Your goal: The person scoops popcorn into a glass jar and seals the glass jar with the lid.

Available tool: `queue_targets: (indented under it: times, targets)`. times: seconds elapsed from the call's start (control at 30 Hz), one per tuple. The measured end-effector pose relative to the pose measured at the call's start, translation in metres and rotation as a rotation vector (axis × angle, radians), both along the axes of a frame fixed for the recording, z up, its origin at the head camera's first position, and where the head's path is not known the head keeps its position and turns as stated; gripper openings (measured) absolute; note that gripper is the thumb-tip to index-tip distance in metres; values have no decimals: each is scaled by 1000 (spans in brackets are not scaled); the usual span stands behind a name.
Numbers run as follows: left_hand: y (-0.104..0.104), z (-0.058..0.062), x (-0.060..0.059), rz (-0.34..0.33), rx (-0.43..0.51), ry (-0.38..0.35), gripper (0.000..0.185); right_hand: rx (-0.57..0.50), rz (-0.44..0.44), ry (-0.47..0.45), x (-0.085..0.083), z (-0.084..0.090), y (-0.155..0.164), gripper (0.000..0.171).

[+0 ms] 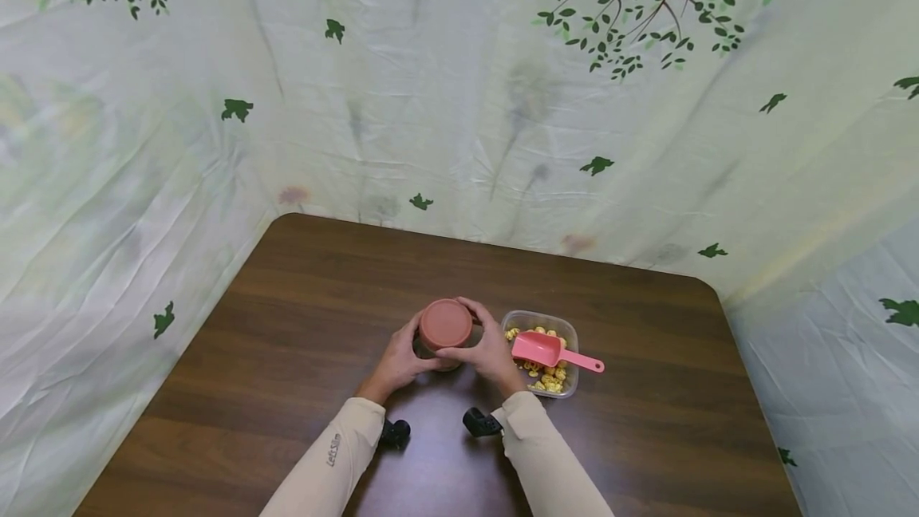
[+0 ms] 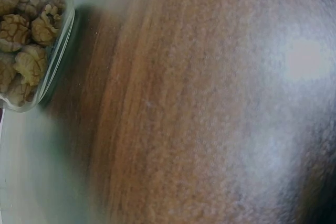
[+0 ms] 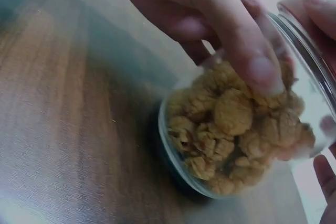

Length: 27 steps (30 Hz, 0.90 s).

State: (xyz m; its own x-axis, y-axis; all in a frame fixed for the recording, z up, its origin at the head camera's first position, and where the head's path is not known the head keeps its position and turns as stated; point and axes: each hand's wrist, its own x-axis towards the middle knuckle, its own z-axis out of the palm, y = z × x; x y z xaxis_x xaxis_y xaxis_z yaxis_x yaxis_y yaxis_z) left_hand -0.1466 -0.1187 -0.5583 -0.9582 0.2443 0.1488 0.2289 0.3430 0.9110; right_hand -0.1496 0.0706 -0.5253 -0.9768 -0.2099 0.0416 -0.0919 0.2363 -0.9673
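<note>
I am holding a small clear glass jar with a reddish-brown round lid (image 1: 445, 325) between both of my hands, near the middle of the dark brown wooden surface (image 1: 301, 317). My left hand (image 1: 397, 361) is curling round the jar's left side, and my right hand (image 1: 488, 351) is wrapping round its right side, with the fingers reaching over by the lid's far edge. Both grips are closing on the jar. In the right wrist view my thumb (image 3: 247, 51) is pressing across the glass wall, and the jar is showing itself packed with knobbly yellow-brown snack pieces (image 3: 236, 124); I am seeing the jar's base sitting on the wood there. The left wrist view is blurred, showing mostly wood grain and a corner of the filled glass, so I cannot say from it how my left fingers are lying.

Just beside my right hand, a clear rectangular plastic tub (image 1: 567, 325) is standing on the surface, holding more of the same yellow pieces. A pink plastic scoop (image 1: 547, 350) is lying in it, its handle sticking out over the tub's right rim. A pale cloth printed with green leaves (image 1: 467, 102) is hanging behind the surface.
</note>
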Motion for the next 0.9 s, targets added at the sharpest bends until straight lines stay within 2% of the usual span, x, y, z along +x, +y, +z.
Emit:
queue_targets:
  times: [0.17,0.33,0.47,0.67,0.7,0.9]
  targets:
    - [0,-1,0,3,-11,-15,90,4,-42,25,4,-3,-3,89]
    - [0,-2,0,10,-21,-4,89,-9,-20,27,5,-3,-1,93]
    - [0,-3,0,12,-22,-7,90,-17,70,16,3,-2,4,93]
    - [0,-1,0,7,-22,-21,92,-77,285,-56,-1,31,11,94]
    - [0,-1,-1,10,-22,-15,92,-89,303,-65,-2,36,11,93]
    - [0,0,0,19,-12,-23,91,-110,298,-83,-10,32,10,88]
